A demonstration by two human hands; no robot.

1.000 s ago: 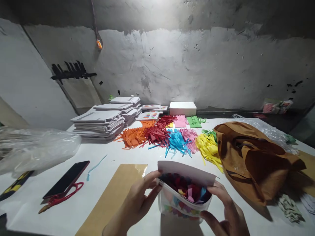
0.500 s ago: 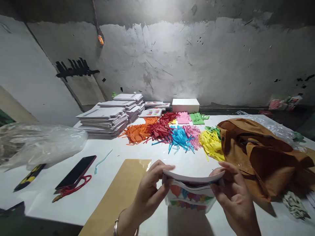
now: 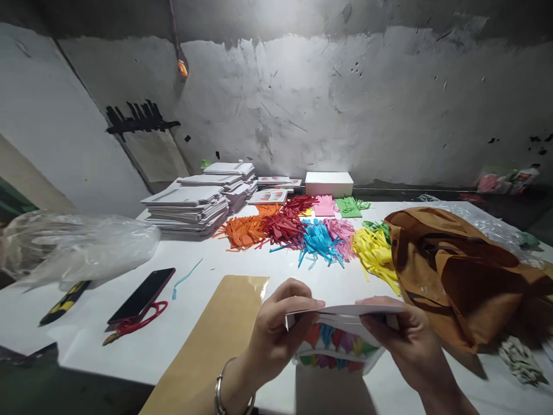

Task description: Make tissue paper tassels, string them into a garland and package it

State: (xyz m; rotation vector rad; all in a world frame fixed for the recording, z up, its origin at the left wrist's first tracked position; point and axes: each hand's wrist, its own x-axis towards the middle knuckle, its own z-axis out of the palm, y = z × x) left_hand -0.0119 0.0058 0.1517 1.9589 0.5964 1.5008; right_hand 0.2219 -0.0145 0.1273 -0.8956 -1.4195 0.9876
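Between my two hands, just above the table's near edge, is a white packet (image 3: pixel 337 346) printed with colourful tassel shapes. My left hand (image 3: pixel 285 323) pinches its top left edge between thumb and fingers. At the top right, my right hand (image 3: pixel 401 334) grips the same edge, thumb on the near side and fingers over the back. The top flap lies nearly flat between the hands. What is inside the packet cannot be seen. Beyond it lie fringed paper tassels in orange (image 3: pixel 246 232), dark red (image 3: pixel 285 230), blue (image 3: pixel 320 242) and yellow (image 3: pixel 375 252).
A brown cloth bag (image 3: pixel 453 271) stands at right. To the left are a phone (image 3: pixel 142 294), a yellow-black cutter (image 3: pixel 64 302), a clear plastic bag (image 3: pixel 99 242) and a brown paper strip (image 3: pixel 216 328). Stacks of white packets (image 3: pixel 185 204) and a white box (image 3: pixel 329 184) sit at the back.
Both hands have slid inward along the packet's top edge. The flap, curved before, is now straighter and pressed nearer the packet. The whole view has shifted slightly.
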